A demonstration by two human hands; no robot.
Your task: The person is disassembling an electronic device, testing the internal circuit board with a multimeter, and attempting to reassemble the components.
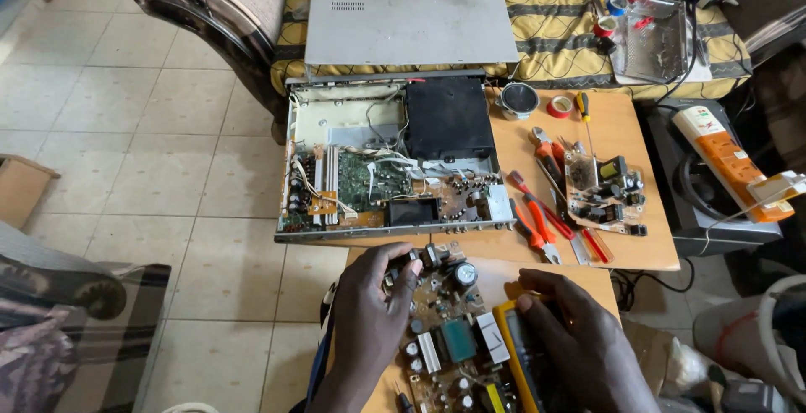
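My left hand [374,312] rests on the near table with its fingers curled around the top left corner of a brown circuit board [449,329] covered in capacitors and a transformer. My right hand [579,337] lies on a yellow multimeter [516,354] beside the board, fingers bent over its upper end. Beyond my hands, an opened electronics chassis [390,157] lies on the wooden table [625,128], its green and brown boards, wires and a black drive box exposed.
The grey metal cover [411,18] lies behind the chassis on a yellow patterned cloth. Red-handled pliers and cutters [537,211], a small circuit board [604,190], a red tape roll [560,107] and a screwdriver lie on the table's right. An orange power strip [730,157] sits farther right.
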